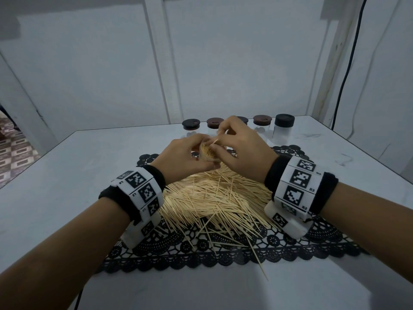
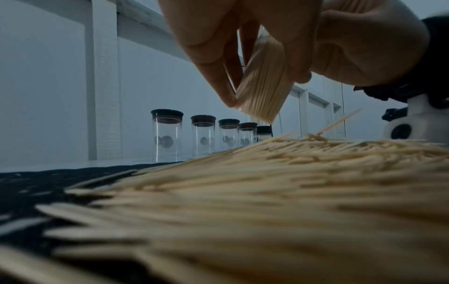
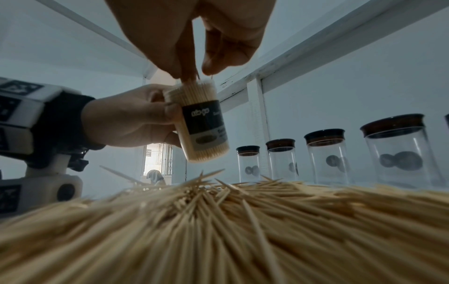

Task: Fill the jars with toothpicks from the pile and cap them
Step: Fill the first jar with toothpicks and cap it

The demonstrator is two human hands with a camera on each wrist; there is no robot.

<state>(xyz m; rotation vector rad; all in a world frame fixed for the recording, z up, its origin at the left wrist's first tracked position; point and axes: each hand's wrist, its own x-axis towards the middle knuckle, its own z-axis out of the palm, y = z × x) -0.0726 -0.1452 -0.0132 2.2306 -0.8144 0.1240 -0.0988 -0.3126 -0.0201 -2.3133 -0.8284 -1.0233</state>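
My left hand (image 1: 196,153) grips a clear jar (image 3: 201,123) with a dark label, packed full of toothpicks and tilted a little above the pile. It has no cap on. My right hand (image 3: 199,75) is at the jar's open mouth (image 1: 209,151), with thumb and fingers pinching a few toothpicks (image 1: 215,142) that stand in or just over the packed ends. The loose toothpick pile (image 1: 214,198) lies on a black lace mat (image 1: 223,251) right under both hands. In the left wrist view the jar's base (image 2: 262,90) shows between my left fingers and thumb.
Several empty clear jars with dark caps (image 3: 325,157) stand in a row along the table's far edge (image 1: 283,128), behind the hands. Stray toothpicks (image 1: 257,253) lie on the mat's near side. The white table (image 1: 67,175) ends at a wall behind.
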